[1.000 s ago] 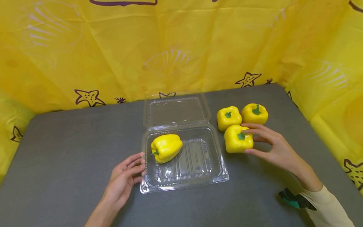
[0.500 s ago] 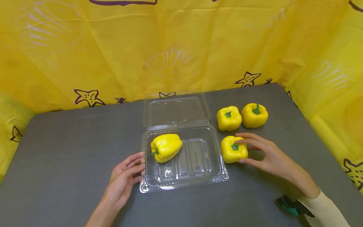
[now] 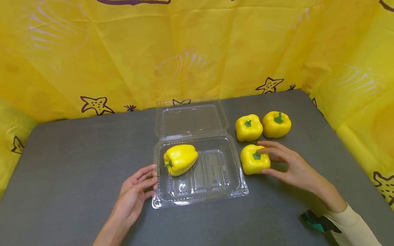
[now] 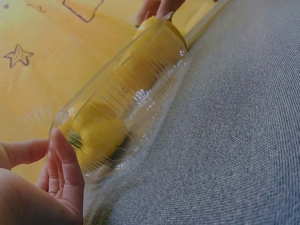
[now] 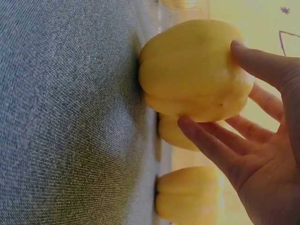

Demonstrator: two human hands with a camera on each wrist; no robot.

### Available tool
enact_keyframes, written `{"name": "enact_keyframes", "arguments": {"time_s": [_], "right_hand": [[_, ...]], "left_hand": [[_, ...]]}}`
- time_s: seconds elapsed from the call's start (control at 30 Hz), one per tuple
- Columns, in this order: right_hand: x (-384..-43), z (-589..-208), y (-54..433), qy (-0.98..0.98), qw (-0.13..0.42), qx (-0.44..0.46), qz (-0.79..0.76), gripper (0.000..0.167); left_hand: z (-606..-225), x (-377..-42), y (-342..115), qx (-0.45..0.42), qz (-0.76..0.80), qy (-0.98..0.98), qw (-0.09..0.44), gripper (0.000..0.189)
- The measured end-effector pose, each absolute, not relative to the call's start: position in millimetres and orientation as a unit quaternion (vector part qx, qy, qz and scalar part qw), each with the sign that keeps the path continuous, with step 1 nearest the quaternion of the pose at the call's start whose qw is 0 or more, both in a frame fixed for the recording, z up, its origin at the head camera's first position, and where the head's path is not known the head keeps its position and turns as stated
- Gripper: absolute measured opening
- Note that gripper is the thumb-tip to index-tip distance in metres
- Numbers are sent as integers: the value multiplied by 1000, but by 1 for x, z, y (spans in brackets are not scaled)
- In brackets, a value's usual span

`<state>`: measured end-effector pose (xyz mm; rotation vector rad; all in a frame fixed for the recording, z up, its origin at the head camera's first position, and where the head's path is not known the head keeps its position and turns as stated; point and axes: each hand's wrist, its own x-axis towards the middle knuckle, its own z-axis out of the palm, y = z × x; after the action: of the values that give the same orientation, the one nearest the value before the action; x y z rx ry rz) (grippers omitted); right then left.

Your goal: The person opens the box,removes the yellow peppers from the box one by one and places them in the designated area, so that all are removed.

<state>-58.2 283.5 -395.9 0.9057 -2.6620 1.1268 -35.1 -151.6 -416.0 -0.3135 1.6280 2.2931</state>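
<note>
A clear plastic clamshell container (image 3: 220, 193) lies with its lid folded back, and a yellow bell pepper (image 3: 181, 160) rests on its side in the left part of the base. My left hand (image 3: 134, 195) is at the container's left rim, thumb and fingers around the edge in the left wrist view. Just outside the right rim, my right hand (image 3: 297, 169) grips a second yellow bell pepper (image 3: 253, 164) between thumb and fingers, its green stem facing up. Whether this pepper touches the table I cannot tell.
Two more yellow bell peppers stand side by side behind the right hand, the left one (image 3: 248, 128) near the lid and the other (image 3: 276, 124) beside it. The grey table (image 3: 71, 177) ends at a yellow patterned cloth (image 3: 190, 41).
The gripped pepper has moved left and nearer the person, away from the two behind it, shifting very slightly back in the last half second. My left hand has stayed at the rim.
</note>
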Motion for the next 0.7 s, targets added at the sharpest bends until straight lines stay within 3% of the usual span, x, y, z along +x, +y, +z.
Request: {"name": "enact_keyframes", "arguments": {"time_s": [0.7], "right_hand": [[-60, -396, 291, -873, 60, 309, 371, 57]], "left_hand": [[-417, -35, -152, -103, 802, 566, 158, 31]]}}
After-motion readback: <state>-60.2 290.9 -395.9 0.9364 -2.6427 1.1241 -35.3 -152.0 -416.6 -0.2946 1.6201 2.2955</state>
